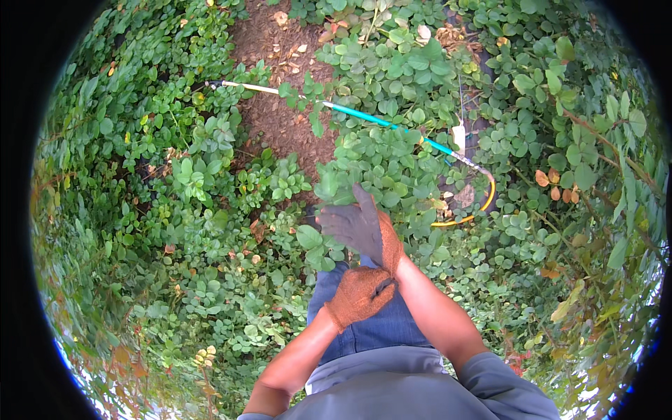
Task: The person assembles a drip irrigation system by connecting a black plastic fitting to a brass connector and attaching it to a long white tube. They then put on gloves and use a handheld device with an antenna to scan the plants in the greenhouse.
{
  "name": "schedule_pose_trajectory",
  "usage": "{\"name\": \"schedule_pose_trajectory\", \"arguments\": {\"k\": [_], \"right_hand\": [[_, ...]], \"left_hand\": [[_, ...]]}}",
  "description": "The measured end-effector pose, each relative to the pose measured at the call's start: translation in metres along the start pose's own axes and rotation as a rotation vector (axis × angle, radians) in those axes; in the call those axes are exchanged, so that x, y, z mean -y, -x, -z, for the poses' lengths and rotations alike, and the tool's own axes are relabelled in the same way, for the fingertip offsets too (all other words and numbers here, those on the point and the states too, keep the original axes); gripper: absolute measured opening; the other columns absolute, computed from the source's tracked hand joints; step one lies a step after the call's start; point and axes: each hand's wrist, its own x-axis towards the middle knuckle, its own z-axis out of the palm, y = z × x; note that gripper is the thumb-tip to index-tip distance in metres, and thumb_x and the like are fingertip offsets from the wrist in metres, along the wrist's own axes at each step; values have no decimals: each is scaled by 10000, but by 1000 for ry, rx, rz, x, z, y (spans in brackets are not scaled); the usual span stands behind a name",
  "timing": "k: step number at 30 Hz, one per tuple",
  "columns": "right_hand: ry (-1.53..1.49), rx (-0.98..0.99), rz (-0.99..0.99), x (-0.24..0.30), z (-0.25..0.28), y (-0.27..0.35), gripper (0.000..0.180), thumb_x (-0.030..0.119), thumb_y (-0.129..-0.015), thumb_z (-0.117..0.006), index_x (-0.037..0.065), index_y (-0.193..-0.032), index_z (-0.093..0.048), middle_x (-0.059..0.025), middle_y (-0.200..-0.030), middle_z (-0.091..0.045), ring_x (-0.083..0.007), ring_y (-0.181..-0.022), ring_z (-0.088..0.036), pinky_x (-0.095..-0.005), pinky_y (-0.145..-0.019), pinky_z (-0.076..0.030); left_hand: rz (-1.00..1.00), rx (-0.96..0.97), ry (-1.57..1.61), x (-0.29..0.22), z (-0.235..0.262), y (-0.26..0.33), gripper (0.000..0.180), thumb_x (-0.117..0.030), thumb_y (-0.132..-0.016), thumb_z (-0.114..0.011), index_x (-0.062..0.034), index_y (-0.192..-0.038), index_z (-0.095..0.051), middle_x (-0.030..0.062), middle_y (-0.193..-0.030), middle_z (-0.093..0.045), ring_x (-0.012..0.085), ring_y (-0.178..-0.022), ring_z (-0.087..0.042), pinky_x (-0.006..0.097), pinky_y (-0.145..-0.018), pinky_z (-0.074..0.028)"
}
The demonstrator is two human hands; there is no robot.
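Note:
Both my hands wear orange-brown knit work gloves with dark coated palms. My left hand [360, 297] is closed at my right wrist, its fingers pinching the cuff [393, 264] of the right glove. Just above it, my right hand [357, 227] is open, dark palm showing and fingers spread, holding nothing. Its fingertips are close to the green leaves [350, 185] of the low plants. Beyond my hands, a long teal pole [371, 117] rests slantwise across the plants, apart from both hands.
A pale pole section [255, 88] reaches left over a strip of brown soil [280, 133]. From the pole's right end curls a yellow cable or hose [490, 199], near a small white tag [458, 138]. Dense leafy plants [175, 231] surround my legs, with taller stems [595, 126] at right.

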Motion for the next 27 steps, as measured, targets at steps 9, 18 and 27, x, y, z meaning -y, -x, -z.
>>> {"name": "schedule_pose_trajectory", "arguments": {"k": [9, 18, 27], "right_hand": [[-337, 220, -39, -16, 33, 2, 846, 710, -971, -290, 18, -1414, -489, -167, -1363, -586, -305, -1286, -540, -418, -1094, -402], [-648, 664, 15, 36, 32, 8, 1157, 861, -823, -381, -37, -1534, -213, -283, -1518, -352, -382, -1375, -422, -475, -1180, -275], [-150, 293, -56, 35, -30, 51, 1117, 848, -850, -348, -34, -1526, -241, -200, -1503, -409, -289, -1430, -351, -404, -1201, -234]], "left_hand": [[14, 143, -78, 10, -19, -8, 158, -208, -831, -648, -51, -845, -636, 182, -790, -632, 395, -738, -595, 466, -685, -465], [353, -603, 60, 24, 31, -15, 352, -132, -854, -705, -13, -1180, -644, 127, -1064, -695, 216, -967, -675, 340, -835, -525], [249, -344, -167, 35, 84, -31, 246, -160, -911, -646, -6, -1093, -704, 114, -948, -730, 231, -868, -700, 325, -781, -532]]}}
